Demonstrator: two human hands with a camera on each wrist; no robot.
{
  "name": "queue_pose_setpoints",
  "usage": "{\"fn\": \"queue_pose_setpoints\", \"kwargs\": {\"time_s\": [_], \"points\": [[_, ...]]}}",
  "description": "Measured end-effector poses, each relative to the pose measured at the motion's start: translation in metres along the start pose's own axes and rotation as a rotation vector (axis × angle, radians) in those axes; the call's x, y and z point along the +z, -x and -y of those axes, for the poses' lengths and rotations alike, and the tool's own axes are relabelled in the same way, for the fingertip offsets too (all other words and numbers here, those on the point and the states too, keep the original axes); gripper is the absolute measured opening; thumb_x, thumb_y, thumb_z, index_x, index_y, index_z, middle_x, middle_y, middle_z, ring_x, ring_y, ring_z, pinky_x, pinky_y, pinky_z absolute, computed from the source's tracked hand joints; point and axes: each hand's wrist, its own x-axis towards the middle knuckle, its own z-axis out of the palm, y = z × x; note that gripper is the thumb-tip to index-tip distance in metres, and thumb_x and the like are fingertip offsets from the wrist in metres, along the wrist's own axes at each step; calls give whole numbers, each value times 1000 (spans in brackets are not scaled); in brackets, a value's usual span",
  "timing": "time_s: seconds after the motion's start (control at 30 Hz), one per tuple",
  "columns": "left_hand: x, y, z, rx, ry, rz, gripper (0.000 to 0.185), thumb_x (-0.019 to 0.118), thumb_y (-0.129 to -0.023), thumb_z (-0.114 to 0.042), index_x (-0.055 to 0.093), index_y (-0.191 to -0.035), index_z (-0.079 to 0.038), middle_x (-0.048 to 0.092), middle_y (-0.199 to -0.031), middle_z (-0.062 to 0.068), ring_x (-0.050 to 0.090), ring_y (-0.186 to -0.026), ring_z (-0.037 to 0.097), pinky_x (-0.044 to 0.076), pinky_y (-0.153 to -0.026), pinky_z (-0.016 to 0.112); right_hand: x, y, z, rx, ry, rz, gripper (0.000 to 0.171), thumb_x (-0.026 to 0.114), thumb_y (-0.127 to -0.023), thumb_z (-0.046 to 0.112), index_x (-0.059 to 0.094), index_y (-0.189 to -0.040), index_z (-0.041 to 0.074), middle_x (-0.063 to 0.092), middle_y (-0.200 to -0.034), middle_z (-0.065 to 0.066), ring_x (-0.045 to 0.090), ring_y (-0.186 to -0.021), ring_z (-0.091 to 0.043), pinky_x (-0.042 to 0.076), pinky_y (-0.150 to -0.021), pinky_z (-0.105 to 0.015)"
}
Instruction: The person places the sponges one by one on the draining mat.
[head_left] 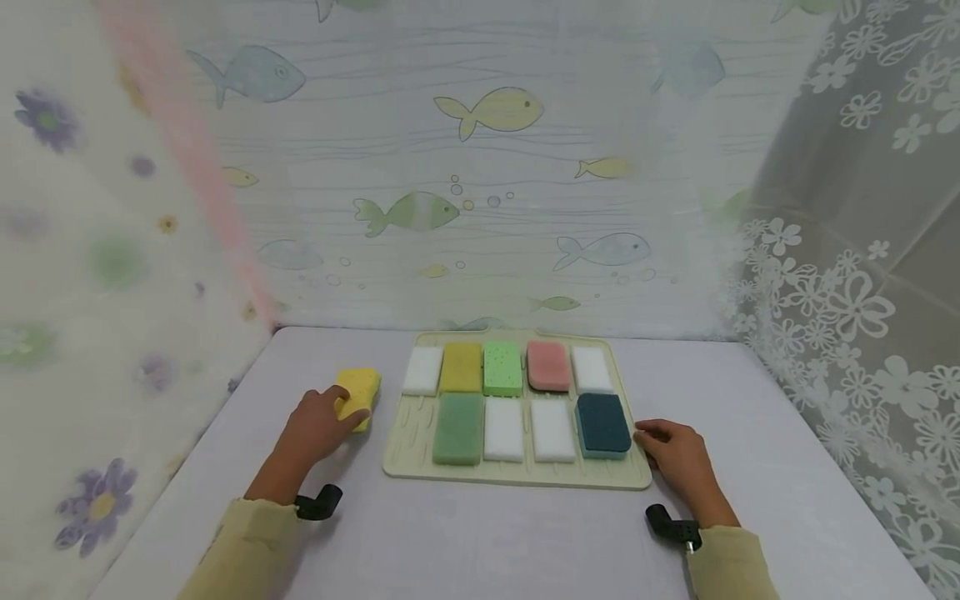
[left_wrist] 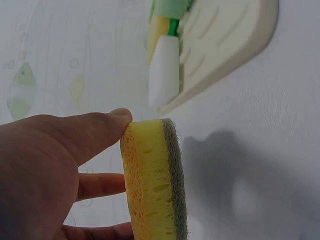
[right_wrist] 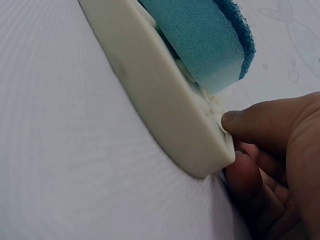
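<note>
My left hand (head_left: 318,422) grips a yellow sponge (head_left: 360,393) to the left of the tray. In the left wrist view the thumb and fingers hold the sponge (left_wrist: 147,180) by its sides, its grey scouring layer facing the table, where a shadow falls. My right hand (head_left: 678,461) pinches the right edge of a cream ribbed tray (head_left: 525,475), thumb on top and fingers curled below the rim (right_wrist: 160,110). Closest to that hand on the tray is a dark blue sponge (head_left: 603,423) with a lighter blue foam side (right_wrist: 200,40).
Two rows of sponges lie on the tray: several white ones (head_left: 503,429), a mustard one (head_left: 461,367), light green (head_left: 502,368), pink (head_left: 549,365) and dull green (head_left: 458,429). The front-left tray slot shows bare ribs (head_left: 412,425). A fish-print curtain (head_left: 495,242) hangs behind the white table.
</note>
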Motion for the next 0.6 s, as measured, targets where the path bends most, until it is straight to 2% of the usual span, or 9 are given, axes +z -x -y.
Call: {"fn": "queue_pose_setpoints", "kwargs": {"time_s": [0.17, 0.4, 0.6], "points": [[1, 9, -10, 13, 1, 0, 66, 62, -90, -49, 49, -131, 1, 50, -109, 28, 52, -81, 29, 47, -67, 39, 0, 0, 0, -5, 6, 1, 37, 61, -94, 28, 65, -122, 2, 70, -108, -16, 65, -80, -12, 53, -62, -22], [7, 20, -17, 53, -7, -4, 63, 64, -89, -48, 53, -128, 1, 52, -109, 26, 53, -84, 28, 48, -70, 41, 1, 1, 0, -7, 2, 1, 37, 62, -94, 28, 66, -121, 2, 70, -106, -16, 65, -79, -12, 53, -62, -23], [12, 28, -26, 79, 1, 4, 62, 64, -88, -49, 54, -127, -1, 53, -108, 24, 51, -82, 26, 46, -67, 39, 0, 1, 1, -11, 9, 3, 37, 62, -94, 28, 65, -121, 3, 70, -107, -15, 65, -81, -13, 53, -62, -23]]}}
